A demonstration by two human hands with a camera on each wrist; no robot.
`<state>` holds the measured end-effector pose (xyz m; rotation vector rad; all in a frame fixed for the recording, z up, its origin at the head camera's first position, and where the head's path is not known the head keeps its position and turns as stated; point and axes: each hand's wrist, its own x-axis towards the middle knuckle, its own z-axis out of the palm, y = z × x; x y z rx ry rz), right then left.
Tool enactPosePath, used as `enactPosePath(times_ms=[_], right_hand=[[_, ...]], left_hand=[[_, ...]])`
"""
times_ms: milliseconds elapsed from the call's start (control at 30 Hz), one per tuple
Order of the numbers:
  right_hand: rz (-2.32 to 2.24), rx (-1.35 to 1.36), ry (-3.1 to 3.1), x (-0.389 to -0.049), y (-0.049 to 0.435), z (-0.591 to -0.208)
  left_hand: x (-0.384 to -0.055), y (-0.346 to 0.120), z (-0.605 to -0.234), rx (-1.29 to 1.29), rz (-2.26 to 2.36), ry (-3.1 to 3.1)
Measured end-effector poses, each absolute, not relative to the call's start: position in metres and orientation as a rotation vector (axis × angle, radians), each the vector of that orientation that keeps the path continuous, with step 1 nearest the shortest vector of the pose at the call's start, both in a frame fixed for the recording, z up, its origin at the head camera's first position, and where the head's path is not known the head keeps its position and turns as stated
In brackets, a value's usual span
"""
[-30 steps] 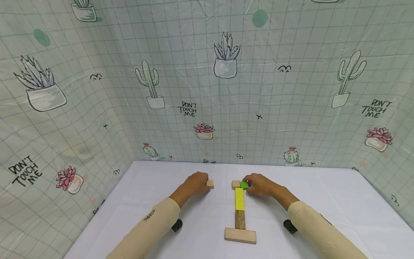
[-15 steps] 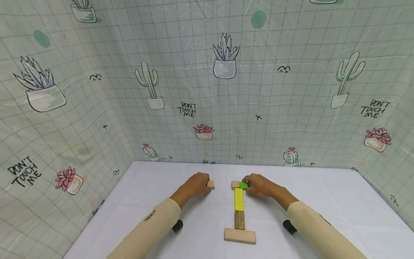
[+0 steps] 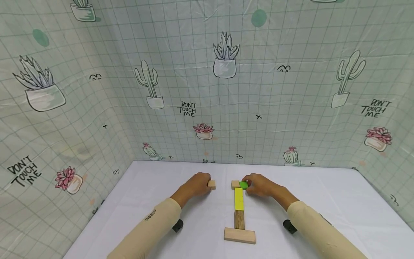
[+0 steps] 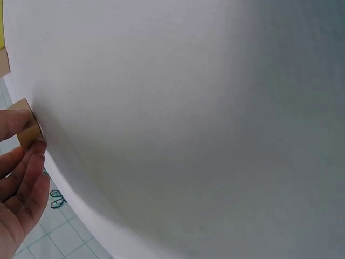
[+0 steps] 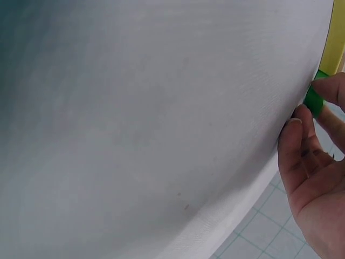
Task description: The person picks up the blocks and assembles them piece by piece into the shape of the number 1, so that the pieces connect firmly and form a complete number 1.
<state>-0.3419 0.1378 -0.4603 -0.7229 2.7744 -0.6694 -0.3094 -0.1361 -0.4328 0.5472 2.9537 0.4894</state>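
Note:
My left hand (image 3: 198,184) pinches a small plain wooden block (image 3: 211,185) low over the white table, left of the row of blocks. In the left wrist view the same wooden block (image 4: 27,121) sits between thumb and fingers. My right hand (image 3: 260,185) pinches a green block (image 3: 243,185), which lies against another plain wooden block (image 3: 235,184). The right wrist view shows the green block (image 5: 314,101) between thumb and forefinger. Below these two, a yellow block (image 3: 239,199), a dark brown block (image 3: 239,219) and a wide light wooden block (image 3: 239,235) line up toward me.
The white table (image 3: 207,216) ends at a patterned cloth backdrop (image 3: 181,82) at the back and sides. A black device (image 3: 178,226) shows under the left sleeve, and a second black device (image 3: 289,226) under the right.
My left hand has edged slightly to the right with its wooden block. The right hand and the green block stay put.

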Motion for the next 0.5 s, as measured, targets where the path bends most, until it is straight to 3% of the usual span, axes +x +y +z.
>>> enactPosePath(times_ms=[500], right_hand=[[-0.668,-0.717,2.769,-0.3420,0.1381,-0.4600]], left_hand=[[-0.3125,-0.1334,-0.4345,0.605,0.461,2.946]])
